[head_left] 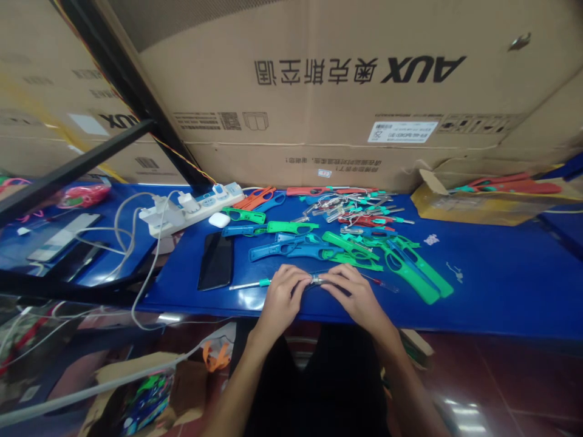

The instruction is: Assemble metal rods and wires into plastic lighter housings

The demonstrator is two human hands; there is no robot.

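Note:
My left hand (285, 294) and my right hand (355, 294) meet over the table's front edge, fingers pinched on the inner part of a long-nosed lighter. Its metal tube (243, 286) with a green collar sticks out to the left of my left hand. A small shiny piece (315, 280) shows between my fingertips. Right of my right hand lies a thin tool with a red shaft and clear handle (385, 284). Just beyond my hands are blue lighter shells (296, 247) and green lighter shells (414, 273). Behind them is a pile of lighter inner parts (346, 206) with wires.
A black phone (215, 261) lies at the left, near a white earphone case (219, 220) and a power strip (195, 206) with cables. An open carton (478, 203) holding red shells stands at the back right. Large cardboard (319, 121) walls off the back.

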